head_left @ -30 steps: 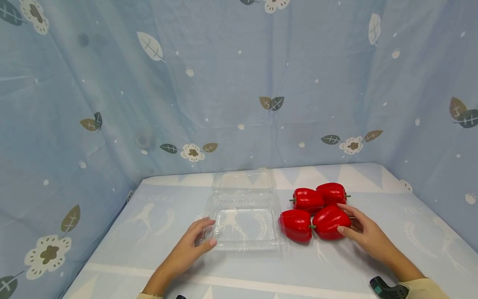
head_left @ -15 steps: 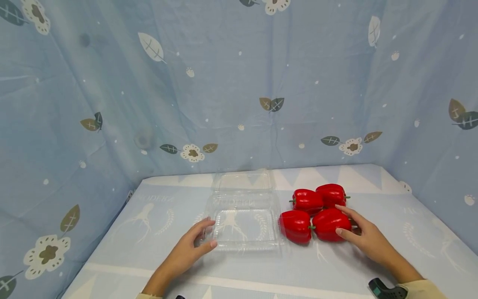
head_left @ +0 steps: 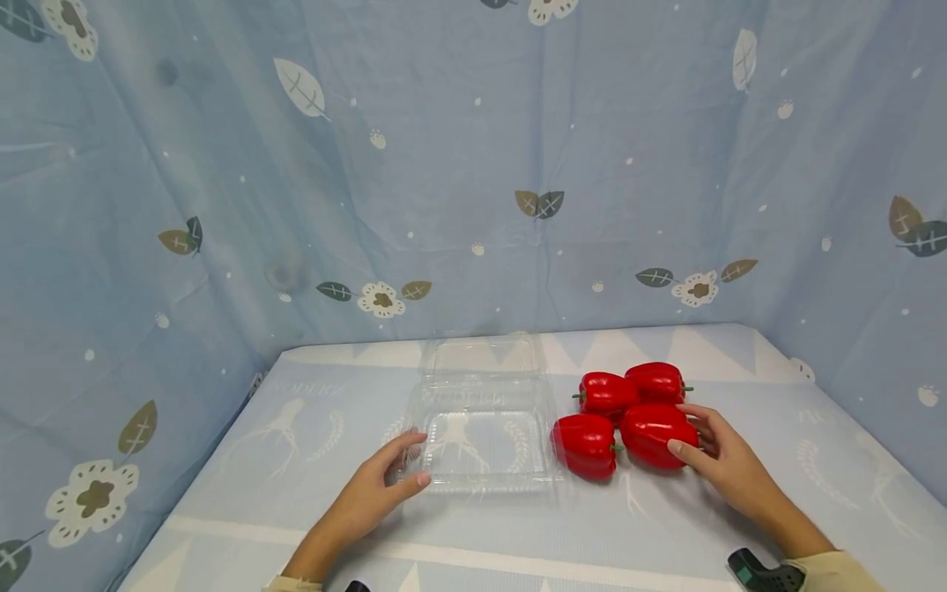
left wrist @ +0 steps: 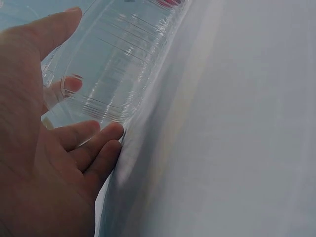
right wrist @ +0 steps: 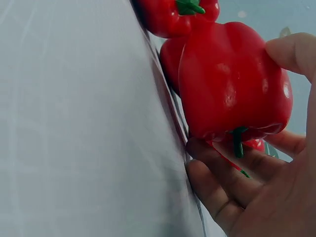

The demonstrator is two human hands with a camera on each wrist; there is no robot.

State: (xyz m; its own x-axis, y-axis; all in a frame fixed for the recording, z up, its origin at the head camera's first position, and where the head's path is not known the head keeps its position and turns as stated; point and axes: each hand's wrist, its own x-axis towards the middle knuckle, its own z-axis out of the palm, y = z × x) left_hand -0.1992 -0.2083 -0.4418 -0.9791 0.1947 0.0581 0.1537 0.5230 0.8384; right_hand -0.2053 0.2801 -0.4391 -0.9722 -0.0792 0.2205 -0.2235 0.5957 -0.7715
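Note:
A clear plastic clamshell box (head_left: 484,444) lies with its lid laid back, in the middle of the table. At its left side is my left hand (head_left: 381,481), thumb and fingers spread around the near-left corner; in the left wrist view the fingertips (left wrist: 113,131) meet the plastic wall. My right hand (head_left: 728,460) grips a red bell pepper (head_left: 654,436) with the thumb on its near side and the fingers behind. Seen from the right wrist, this bell pepper (right wrist: 232,81) is slightly off the table, its green stem toward the palm.
Three more red bell peppers stay close together: one front left (head_left: 584,446), one behind it (head_left: 607,395), and one at the back right (head_left: 657,382). A blue patterned curtain (head_left: 473,164) encloses the table (head_left: 296,510) at the back and sides.
My right hand has raised the bell pepper slightly from its spot, its fingers closer around the stem end. The left hand and the clamshell box have stayed in place.

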